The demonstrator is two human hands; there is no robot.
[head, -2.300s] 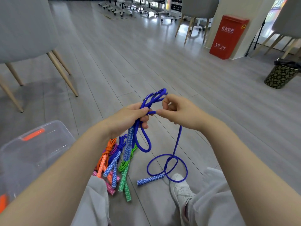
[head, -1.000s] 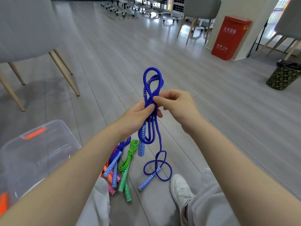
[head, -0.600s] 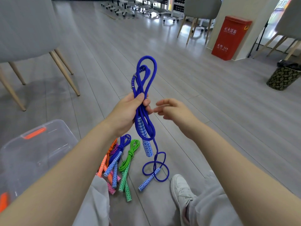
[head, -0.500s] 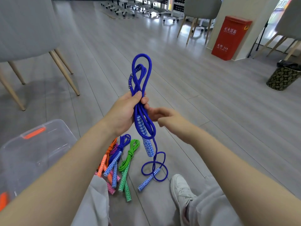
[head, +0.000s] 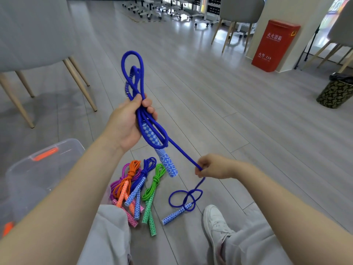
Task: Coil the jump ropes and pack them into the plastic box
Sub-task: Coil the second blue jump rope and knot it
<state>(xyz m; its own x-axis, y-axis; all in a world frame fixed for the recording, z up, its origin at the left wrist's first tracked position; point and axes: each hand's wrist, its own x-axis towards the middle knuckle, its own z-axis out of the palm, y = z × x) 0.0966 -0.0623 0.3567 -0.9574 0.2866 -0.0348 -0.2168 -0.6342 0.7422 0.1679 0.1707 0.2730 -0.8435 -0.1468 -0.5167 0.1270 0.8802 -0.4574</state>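
Note:
My left hand (head: 128,121) grips a folded bundle of the blue jump rope (head: 133,73), its loops sticking up above my fist and one patterned handle (head: 166,161) hanging below. My right hand (head: 212,166) pinches the free strand of the same rope lower right, pulled taut from the bundle. The rope's tail makes a loose loop on the floor (head: 184,198) ending in the second handle (head: 174,216). Several coiled ropes (purple, orange, blue, green) (head: 139,188) lie on the floor between my knees. The clear plastic box (head: 38,169) with orange latches stands at lower left.
A grey chair with wooden legs (head: 76,79) stands at the left. A red fire-equipment cabinet (head: 275,44) and a dark patterned waste bin (head: 335,90) are far right. My white shoe (head: 215,220) rests on the grey plank floor.
My right hand left the bundle, dropped down and right, and took hold of the free strand, pulling it taut. The left hand kept its grip on the bundle.

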